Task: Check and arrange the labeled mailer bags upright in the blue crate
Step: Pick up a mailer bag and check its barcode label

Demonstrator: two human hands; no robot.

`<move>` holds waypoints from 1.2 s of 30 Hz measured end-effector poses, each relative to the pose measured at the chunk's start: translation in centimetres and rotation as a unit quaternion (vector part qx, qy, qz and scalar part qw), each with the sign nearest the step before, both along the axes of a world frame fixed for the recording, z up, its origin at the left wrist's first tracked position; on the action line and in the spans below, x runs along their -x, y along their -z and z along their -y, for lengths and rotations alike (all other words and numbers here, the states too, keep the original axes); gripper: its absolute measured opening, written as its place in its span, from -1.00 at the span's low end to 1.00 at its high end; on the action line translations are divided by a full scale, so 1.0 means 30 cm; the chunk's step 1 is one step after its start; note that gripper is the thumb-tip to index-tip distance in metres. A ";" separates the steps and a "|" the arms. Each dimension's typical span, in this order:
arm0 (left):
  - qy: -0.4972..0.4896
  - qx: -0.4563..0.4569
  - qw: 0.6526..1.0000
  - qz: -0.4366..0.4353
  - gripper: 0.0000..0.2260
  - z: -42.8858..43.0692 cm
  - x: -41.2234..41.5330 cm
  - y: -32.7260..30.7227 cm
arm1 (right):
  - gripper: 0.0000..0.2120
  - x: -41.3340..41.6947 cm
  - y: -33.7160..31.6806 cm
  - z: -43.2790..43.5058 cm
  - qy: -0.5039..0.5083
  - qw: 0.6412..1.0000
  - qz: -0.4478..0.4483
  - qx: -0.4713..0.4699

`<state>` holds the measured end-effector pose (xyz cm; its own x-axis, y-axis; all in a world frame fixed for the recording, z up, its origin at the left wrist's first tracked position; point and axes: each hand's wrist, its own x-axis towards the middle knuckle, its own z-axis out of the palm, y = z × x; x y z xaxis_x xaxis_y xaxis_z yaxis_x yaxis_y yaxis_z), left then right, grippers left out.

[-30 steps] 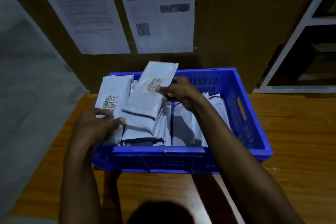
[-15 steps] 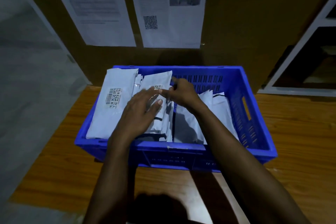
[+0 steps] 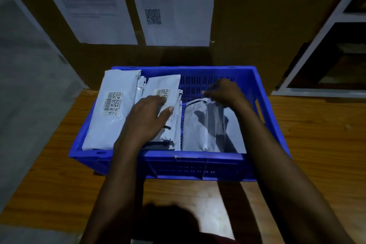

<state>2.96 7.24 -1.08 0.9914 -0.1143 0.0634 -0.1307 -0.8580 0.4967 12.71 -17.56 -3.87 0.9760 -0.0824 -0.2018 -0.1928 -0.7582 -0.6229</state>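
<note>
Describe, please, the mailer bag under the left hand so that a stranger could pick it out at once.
In the blue crate on the wooden table, find the middle mailer bag, under the flat left hand. Its barcode label is smaller than the leftmost bag's, and the right-hand bags show none.

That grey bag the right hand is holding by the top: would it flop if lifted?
Probably floppy: the bag looks like thin, wrinkled film bulging over its contents. It is likely slick too, given its sheen, so the right hand gripping its top edge seems wise. It may slump if released, since the crate has room behind it.
</note>
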 end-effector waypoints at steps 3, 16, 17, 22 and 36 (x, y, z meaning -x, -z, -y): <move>0.011 -0.004 1.000 0.022 -0.56 0.022 -0.010 -0.020 | -0.69 0.018 0.031 0.018 -0.020 0.998 -0.051 0.036; -0.008 -0.042 0.998 0.051 -0.70 0.029 0.039 -0.006 | -0.47 0.020 -0.002 -0.161 -0.247 0.936 0.241 -0.070; -0.018 -0.054 0.996 0.071 -0.73 0.039 0.061 -0.001 | -0.44 0.013 -0.014 -0.183 -0.291 0.927 0.232 -0.057; -0.108 -0.062 0.990 0.061 -0.84 0.069 0.121 0.037 | -0.32 -0.034 -0.003 -0.238 -0.389 0.917 0.073 0.056; -0.137 -0.012 0.989 0.046 -0.87 0.016 0.131 0.044 | -0.28 0.024 0.032 -0.310 -0.387 0.914 0.086 0.090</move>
<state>-0.99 6.77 -2.39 0.9755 0.1562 0.1550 0.0658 -0.8792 0.4718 12.00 -8.25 -4.83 0.7723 0.6286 -0.0911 0.5328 -0.7193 -0.4458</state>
